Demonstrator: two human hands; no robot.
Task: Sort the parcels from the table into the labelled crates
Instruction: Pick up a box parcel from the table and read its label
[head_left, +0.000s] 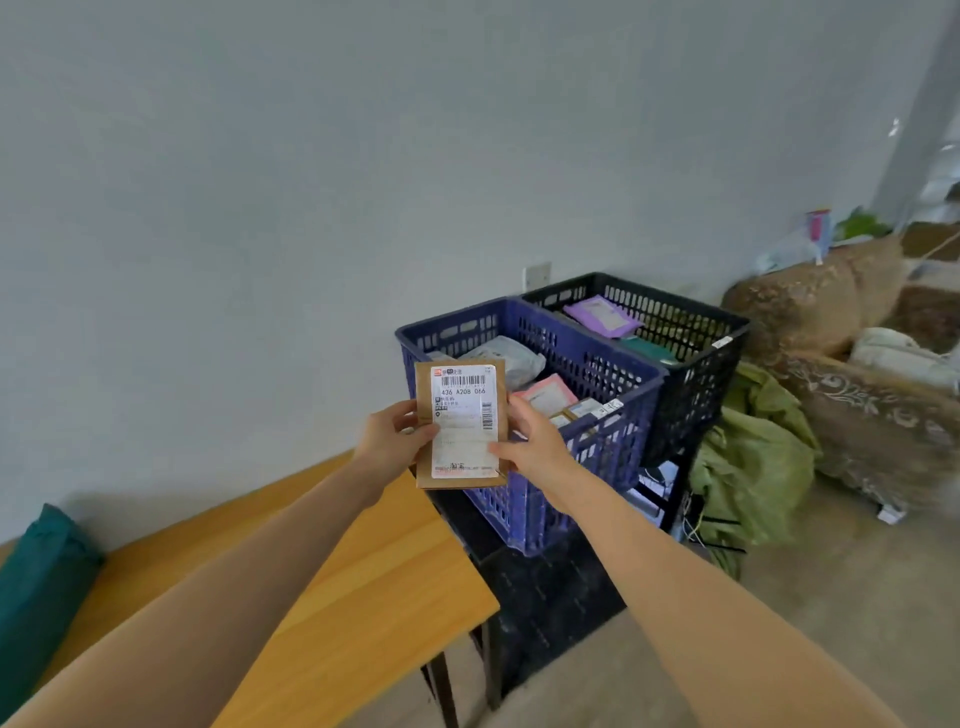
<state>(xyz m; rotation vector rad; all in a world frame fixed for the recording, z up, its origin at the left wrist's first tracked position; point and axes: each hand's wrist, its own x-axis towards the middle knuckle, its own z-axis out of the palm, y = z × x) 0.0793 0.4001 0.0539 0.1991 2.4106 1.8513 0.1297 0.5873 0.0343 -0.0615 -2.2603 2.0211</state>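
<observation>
Counter (363, 597): one, wooden, under both forearms
Hands: two, left hand (387, 441) and right hand (535, 447), fingers (498, 448) gripping opposite edges of parcel (462, 426)
Parcel: one, brown, upright, before blue crate (618, 447)
Crates: two, touching, black crate (696, 395) farther, both loaded

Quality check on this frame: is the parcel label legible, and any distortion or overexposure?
Head view: the label on the brown parcel shows its large code legibly, fine print too soft. Head view, edges: wide-angle stretch on both forearms. Head view, top right: the bright opening is washed out.
</observation>
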